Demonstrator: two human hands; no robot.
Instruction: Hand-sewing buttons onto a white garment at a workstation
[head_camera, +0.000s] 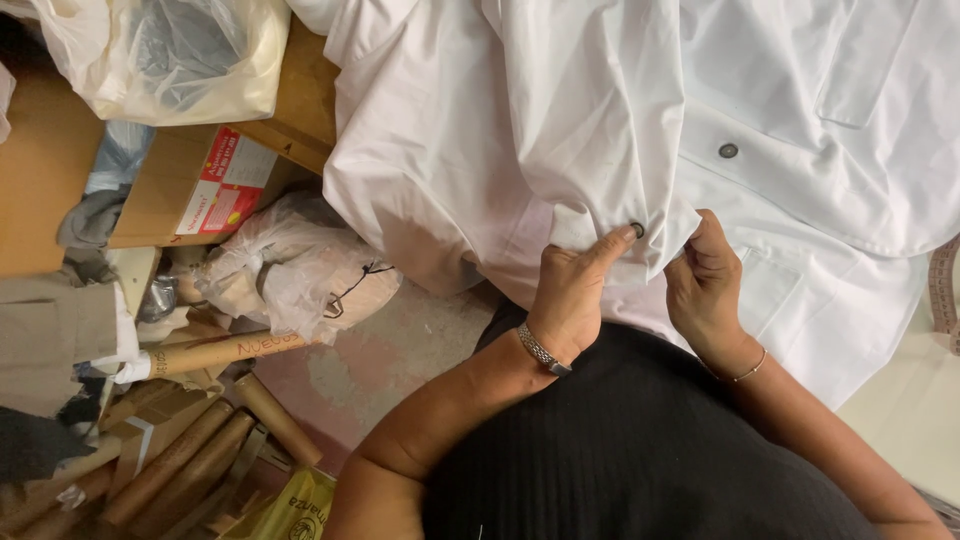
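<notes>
- White garment (600, 130) fills upper centre and right of frame, draped toward you.
- Your left hand (570, 290) pinches the fabric edge at a dark button (637, 229); grip clenched on cloth.
- Your right hand (705, 280) grasps the neighbouring fold.
- Risk: the button may slip if either pinch loosens; the hem could drag on the cluttered floor (400, 350), lower left.

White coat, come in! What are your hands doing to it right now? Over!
Left hand and right hand both pinching the white coat front edge. Left thumb at a dark button. Second button higher up. Nothing in the way.
</notes>
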